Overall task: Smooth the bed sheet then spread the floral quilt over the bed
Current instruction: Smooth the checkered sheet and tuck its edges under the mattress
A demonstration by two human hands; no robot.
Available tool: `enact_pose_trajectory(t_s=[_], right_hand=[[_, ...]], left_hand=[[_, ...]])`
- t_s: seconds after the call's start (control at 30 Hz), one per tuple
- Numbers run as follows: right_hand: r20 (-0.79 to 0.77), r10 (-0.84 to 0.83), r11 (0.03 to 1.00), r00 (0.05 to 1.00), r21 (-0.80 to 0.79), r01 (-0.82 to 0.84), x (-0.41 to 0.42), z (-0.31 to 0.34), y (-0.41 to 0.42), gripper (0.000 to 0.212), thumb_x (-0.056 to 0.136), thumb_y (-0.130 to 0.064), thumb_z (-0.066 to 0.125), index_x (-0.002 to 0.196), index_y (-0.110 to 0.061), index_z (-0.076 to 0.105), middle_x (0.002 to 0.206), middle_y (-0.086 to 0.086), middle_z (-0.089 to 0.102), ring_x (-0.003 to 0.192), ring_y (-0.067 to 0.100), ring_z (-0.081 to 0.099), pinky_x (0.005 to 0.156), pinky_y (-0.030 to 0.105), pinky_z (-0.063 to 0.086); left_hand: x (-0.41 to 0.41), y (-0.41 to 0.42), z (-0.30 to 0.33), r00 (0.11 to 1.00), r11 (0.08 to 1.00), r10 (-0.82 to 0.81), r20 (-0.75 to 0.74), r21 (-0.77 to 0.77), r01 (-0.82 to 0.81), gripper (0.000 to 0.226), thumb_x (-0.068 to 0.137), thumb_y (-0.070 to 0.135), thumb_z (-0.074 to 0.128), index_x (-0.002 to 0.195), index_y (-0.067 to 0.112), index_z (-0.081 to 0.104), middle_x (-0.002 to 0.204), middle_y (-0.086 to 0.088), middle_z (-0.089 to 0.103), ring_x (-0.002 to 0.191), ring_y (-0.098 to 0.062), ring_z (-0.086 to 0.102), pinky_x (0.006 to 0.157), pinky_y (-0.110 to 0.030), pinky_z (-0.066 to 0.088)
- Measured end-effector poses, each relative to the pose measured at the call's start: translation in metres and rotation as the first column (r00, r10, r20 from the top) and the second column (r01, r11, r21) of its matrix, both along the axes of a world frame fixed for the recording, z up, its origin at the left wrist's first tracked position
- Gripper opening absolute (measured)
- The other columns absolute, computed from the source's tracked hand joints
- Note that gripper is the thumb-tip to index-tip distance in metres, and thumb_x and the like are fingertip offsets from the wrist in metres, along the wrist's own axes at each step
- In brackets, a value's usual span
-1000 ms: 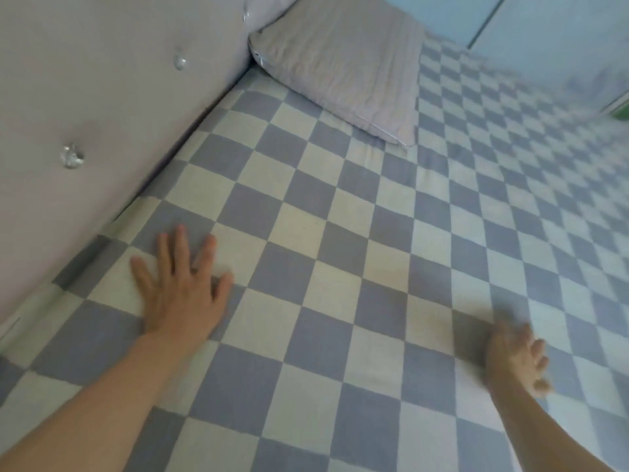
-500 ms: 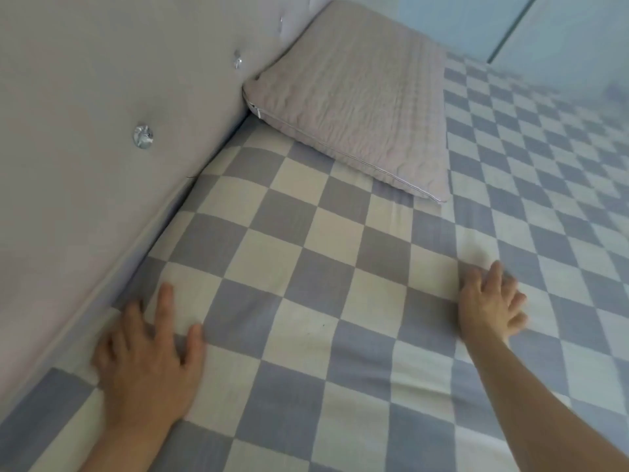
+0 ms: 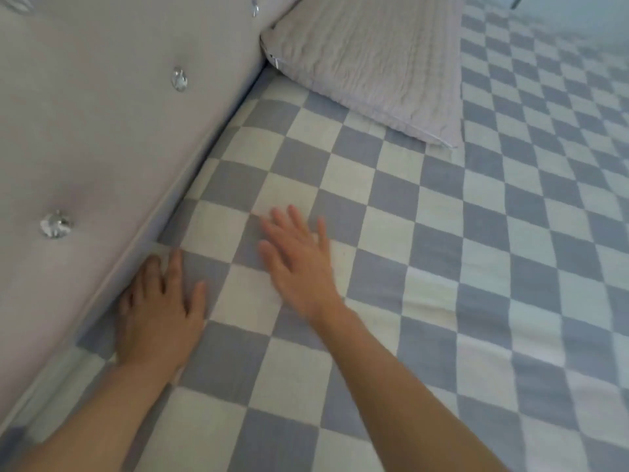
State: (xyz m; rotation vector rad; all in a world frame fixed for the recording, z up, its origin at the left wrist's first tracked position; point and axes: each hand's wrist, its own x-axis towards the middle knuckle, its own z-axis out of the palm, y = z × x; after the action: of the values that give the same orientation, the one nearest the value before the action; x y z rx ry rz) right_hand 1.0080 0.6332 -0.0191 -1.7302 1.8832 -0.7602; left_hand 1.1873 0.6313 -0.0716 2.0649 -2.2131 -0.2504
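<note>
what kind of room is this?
Most likely a bedroom: a bed with a checkered sheet, a pillow by the tufted headboard, and both hands, left hand and right hand, flat on the sheet.

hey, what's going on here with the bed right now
A person is smoothing a blue-and-white checked bed sheet with both palms flat. The left hand presses the sheet's edge beside the padded headboard; the right hand lies flat beside it. A pillow lies further up. No floral quilt is in view.
</note>
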Motion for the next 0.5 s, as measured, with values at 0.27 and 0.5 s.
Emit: enact_pose_trajectory(t_s=[0.27, 0.5], right_hand=[[-0.394, -0.035, 0.973, 0.919, 0.195, 0.12, 0.048, -0.053, 0.177, 0.062, 0.088, -0.055, 0.017, 0.145, -0.032, 0.019, 0.156, 0.007, 0.014, 0.144, 0.032, 0.004, 0.111, 0.057, 0.0], [0.006, 0.545, 0.829, 0.839, 0.146, -0.54, 0.224, -0.031, 0.301, 0.046, 0.083, -0.04, 0.036, 0.117, -0.021, 0.061, 0.121, 0.005, 0.06, 0.128, 0.031, 0.038, 0.112, 0.052, 0.002]], left_hand=[[0.051, 0.077, 0.017, 0.994, 0.996, -0.093, 0.061, 0.011, 0.093, 0.068, 0.088, 0.04, 0.019, 0.141, -0.002, 0.026, 0.142, -0.035, 0.029, 0.129, -0.049, 0.033, 0.106, -0.058, 0.025], [0.1, 0.198, 0.011, 0.918, 0.932, -0.36, 0.167, 0.108, 0.346, 0.06, 0.091, 0.043, 0.02, 0.146, 0.018, 0.017, 0.152, -0.017, 0.022, 0.139, -0.035, 0.022, 0.109, -0.055, 0.017]])
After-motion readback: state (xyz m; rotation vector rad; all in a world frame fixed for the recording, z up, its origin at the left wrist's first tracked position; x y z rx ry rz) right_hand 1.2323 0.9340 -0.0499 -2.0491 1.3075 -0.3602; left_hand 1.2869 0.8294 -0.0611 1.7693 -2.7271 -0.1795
